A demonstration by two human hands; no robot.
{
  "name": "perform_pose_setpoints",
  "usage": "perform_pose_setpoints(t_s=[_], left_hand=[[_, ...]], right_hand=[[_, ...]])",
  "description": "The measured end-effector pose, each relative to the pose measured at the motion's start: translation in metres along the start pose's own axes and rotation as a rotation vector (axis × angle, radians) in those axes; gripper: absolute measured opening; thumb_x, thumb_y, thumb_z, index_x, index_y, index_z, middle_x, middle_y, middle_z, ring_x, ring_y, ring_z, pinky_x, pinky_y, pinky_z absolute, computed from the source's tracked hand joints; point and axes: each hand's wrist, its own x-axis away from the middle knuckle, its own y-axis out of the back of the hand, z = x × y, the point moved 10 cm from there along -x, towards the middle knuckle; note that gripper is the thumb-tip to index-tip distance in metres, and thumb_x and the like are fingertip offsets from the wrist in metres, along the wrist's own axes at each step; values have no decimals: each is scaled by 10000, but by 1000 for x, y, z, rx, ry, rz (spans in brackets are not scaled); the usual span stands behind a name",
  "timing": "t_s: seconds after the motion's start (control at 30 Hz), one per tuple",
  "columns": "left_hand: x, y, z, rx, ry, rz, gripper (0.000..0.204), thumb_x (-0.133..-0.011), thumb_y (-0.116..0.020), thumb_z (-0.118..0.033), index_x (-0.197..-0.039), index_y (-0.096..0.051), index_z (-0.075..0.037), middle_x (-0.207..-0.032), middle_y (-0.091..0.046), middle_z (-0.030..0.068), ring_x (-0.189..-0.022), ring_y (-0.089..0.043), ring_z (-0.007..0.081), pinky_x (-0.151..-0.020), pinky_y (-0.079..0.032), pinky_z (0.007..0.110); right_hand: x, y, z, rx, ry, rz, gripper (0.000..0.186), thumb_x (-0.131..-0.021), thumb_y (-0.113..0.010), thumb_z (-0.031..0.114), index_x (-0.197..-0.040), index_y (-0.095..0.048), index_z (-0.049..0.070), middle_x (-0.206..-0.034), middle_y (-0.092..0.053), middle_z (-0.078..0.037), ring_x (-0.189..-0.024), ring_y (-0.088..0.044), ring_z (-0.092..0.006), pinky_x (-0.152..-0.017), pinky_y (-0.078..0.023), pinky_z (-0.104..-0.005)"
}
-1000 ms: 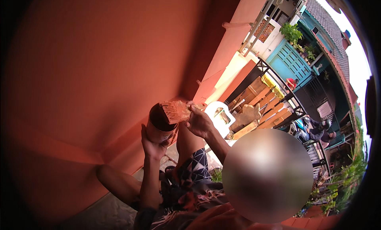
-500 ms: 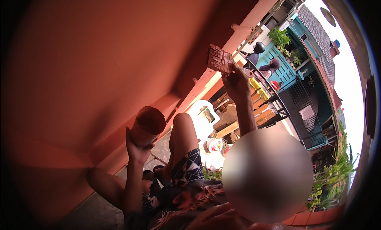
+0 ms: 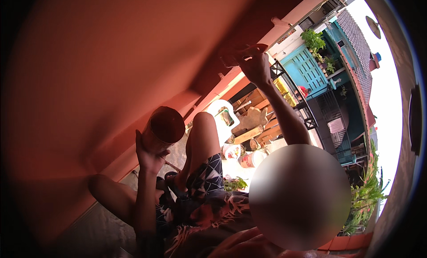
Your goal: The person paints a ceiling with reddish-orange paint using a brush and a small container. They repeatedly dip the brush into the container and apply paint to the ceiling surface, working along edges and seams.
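My left hand (image 3: 149, 156) is closed around the lower side of a round paint pot (image 3: 155, 132), whose dark open mouth is tilted so that its inside is in shadow. Raised at upper middle, my right hand (image 3: 257, 69) grips a wide paintbrush (image 3: 232, 56) by its handle. The paint-coated bristles lie against or very close to the darker red band of the wall (image 3: 242, 24); touching or just apart, I cannot tell. Bristles and wall are nearly the same colour, so the brush's outline is hard to make out.
An orange-red wall (image 3: 133, 57) fills the left side. Beyond my bent knee (image 3: 207, 124) stand a white plastic chair (image 3: 229, 111), wooden planks (image 3: 249, 134) and a white bucket (image 3: 252, 159). A dark railing (image 3: 307, 115) and a turquoise gate (image 3: 307, 66) are farther off.
My right hand has moved up and left, bringing the brush from in front of the bright edge to the dark red wall. My left hand and the pot have shifted slightly up and left.
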Motion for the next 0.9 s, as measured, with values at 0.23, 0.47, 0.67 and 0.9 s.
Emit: perform_pose_setpoints(t_s=[0.23, 0.47, 0.67, 0.9], left_hand=[[4, 4, -2, -10, -6, -23, 729, -954, -457, -718, -1405, -523, -150, -1228, -676, 84, -991, -703, 233, -598, -620, 379], [6, 1, -8, 3, -8, 12, 723, -965, -441, -707, -1420, -513, -149, -1247, -673, 97, -996, -711, 250, -615, -639, 388], [8, 2, -7, 27, -12, 23, 710, -972, -433, -701, -1412, -520, -151, -1237, -678, 99, -981, -713, 259, -608, -633, 389], [13, 2, -13, 21, -28, 4, 698, -974, -428, -702, -1406, -525, -162, -1216, -685, 82, -959, -712, 252, -595, -612, 376]], right_hand=[[-1, -50, -24, 183, -109, 130, 361, -976, -502, 295, -777, -713, 81, -643, -681, -135, -682, -704, -363, -659, -576, -449], [-83, 65, -22, 503, -41, -118, 653, -1012, -456, 480, -574, -635, 30, -595, -642, -237, -643, -669, -475, -684, -563, -562], [-96, 103, 89, 685, 480, -409, 76, -883, -697, 128, -908, -734, 66, -850, -714, -126, -742, -700, -329, -644, -563, -432], [24, -86, 10, 647, 713, 72, 195, -745, -742, 173, -928, -689, 130, -1033, -626, -72, -987, -590, -287, -521, -611, -344]])
